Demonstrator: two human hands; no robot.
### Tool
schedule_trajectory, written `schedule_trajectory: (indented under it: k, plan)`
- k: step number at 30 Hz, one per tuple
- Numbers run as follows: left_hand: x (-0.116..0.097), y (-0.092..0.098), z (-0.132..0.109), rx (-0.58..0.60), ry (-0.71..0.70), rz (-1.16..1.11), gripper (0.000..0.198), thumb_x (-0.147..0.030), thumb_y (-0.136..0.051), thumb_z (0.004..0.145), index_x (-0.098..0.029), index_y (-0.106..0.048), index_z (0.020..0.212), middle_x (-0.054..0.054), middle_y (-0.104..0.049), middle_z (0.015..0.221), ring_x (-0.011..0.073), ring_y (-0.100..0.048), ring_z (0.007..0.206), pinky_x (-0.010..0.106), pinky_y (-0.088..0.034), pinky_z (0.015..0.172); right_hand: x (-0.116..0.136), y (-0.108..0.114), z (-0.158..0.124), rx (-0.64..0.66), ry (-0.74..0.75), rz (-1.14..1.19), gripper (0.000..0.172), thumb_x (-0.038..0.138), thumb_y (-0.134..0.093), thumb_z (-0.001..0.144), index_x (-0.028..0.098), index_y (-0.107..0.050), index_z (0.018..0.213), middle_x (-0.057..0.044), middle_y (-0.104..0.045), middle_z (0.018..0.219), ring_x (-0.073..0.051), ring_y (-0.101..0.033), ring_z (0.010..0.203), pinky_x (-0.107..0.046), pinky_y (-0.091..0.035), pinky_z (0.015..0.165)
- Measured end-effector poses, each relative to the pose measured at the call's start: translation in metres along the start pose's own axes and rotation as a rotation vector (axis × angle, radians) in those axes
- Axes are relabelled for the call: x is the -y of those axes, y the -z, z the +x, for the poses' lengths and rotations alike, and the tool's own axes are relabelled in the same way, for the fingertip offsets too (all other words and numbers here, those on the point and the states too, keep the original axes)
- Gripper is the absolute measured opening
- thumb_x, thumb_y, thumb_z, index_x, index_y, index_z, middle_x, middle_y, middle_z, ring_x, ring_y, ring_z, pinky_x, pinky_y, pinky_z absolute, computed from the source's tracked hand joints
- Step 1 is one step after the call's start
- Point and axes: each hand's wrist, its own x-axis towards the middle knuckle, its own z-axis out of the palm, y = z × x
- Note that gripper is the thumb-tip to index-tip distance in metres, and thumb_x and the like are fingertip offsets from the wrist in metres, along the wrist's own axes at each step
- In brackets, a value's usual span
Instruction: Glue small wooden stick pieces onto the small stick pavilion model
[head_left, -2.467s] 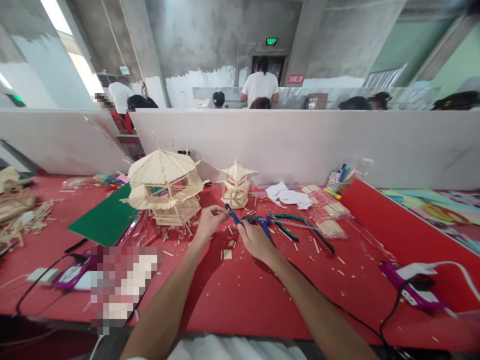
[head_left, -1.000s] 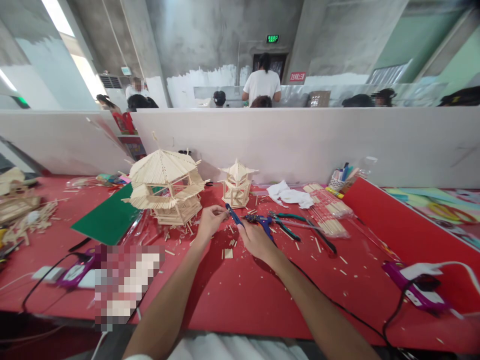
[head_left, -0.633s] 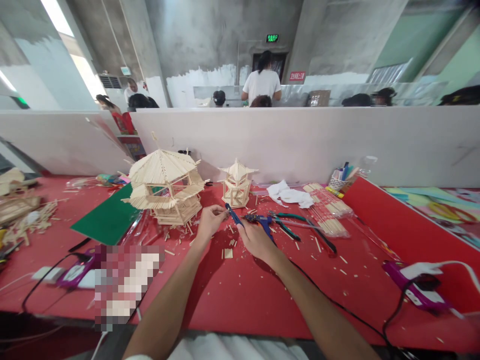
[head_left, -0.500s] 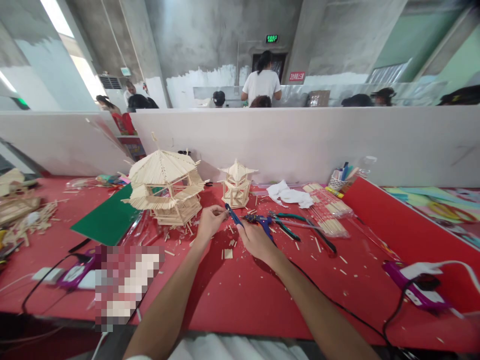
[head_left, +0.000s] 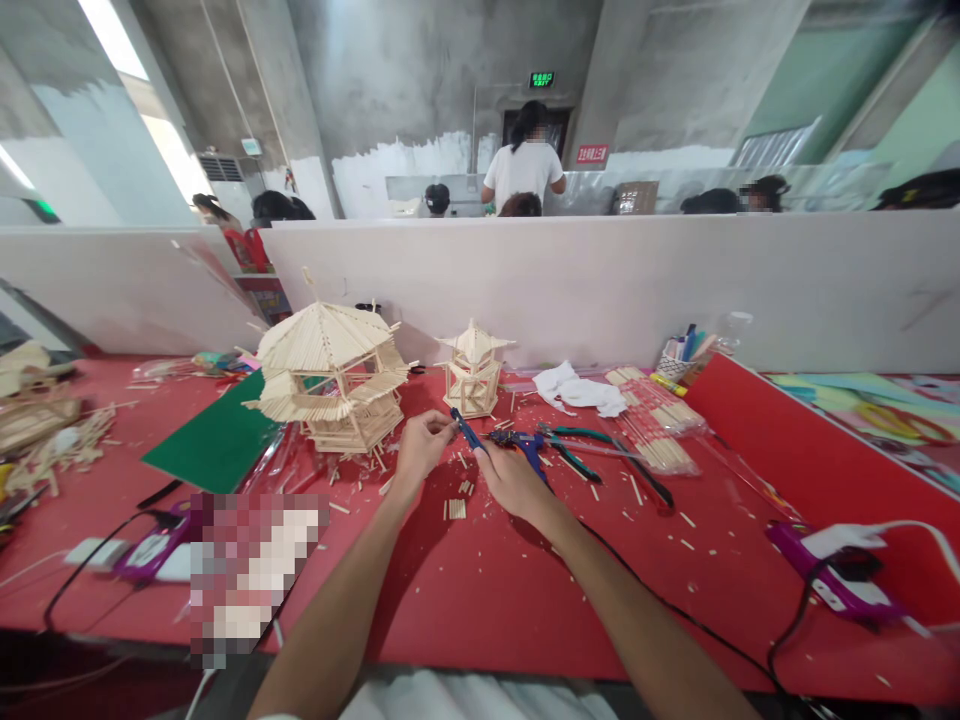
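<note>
My right hand [head_left: 514,480] is closed around a slim blue tool [head_left: 470,432] with a dark tip, its exact kind unclear. The tip points up and left, right by the fingers of my left hand [head_left: 422,448]. Those fingers are pinched together, and whatever they hold is too small to make out. Just beyond my hands stands a small stick pavilion [head_left: 472,372]. A larger stick pavilion [head_left: 330,375] stands to the left. Below my hands lies a little row of short sticks [head_left: 455,509] side by side. A blue glue gun [head_left: 529,446] lies by my right hand.
Green-handled pliers [head_left: 577,468] and bagged sticks [head_left: 664,440] lie to the right, near crumpled white tissue [head_left: 577,390]. A green board [head_left: 214,432] lies left. Purple power strips [head_left: 832,580] sit at both sides, with cables. A white partition [head_left: 600,290] closes off the back.
Both hands and the blue tool stay almost exactly where they were. The view has shifted only very slightly.
</note>
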Motion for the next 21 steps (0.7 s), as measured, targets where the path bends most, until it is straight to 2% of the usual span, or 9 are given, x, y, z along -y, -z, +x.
schedule_trajectory:
  k: [11, 21]
  plan:
    - [0.009, 0.000, 0.004, 0.014, 0.014, -0.021, 0.023, -0.038, -0.072, 0.072, -0.015, -0.069, 0.073, 0.003, -0.068, 0.063, 0.0144, -0.062, 0.058, 0.024, -0.046, 0.058, 0.001, 0.002, 0.000, 0.016, -0.003, 0.005, 0.042, 0.035, -0.023, 0.106, 0.013, -0.058, 0.114, -0.014, -0.072, 0.101, -0.024, -0.068, 0.096, -0.027, -0.039, 0.078]
    - [0.003, 0.001, 0.004, 0.007, 0.059, -0.098, 0.028, -0.040, -0.078, 0.065, -0.015, -0.068, 0.069, 0.004, -0.068, 0.061, 0.0142, -0.061, 0.056, 0.025, -0.047, 0.058, -0.007, -0.014, 0.005, -0.034, 0.007, -0.002, 0.042, 0.035, -0.022, 0.106, 0.013, -0.057, 0.116, -0.014, -0.071, 0.104, -0.023, -0.068, 0.101, -0.027, -0.040, 0.083]
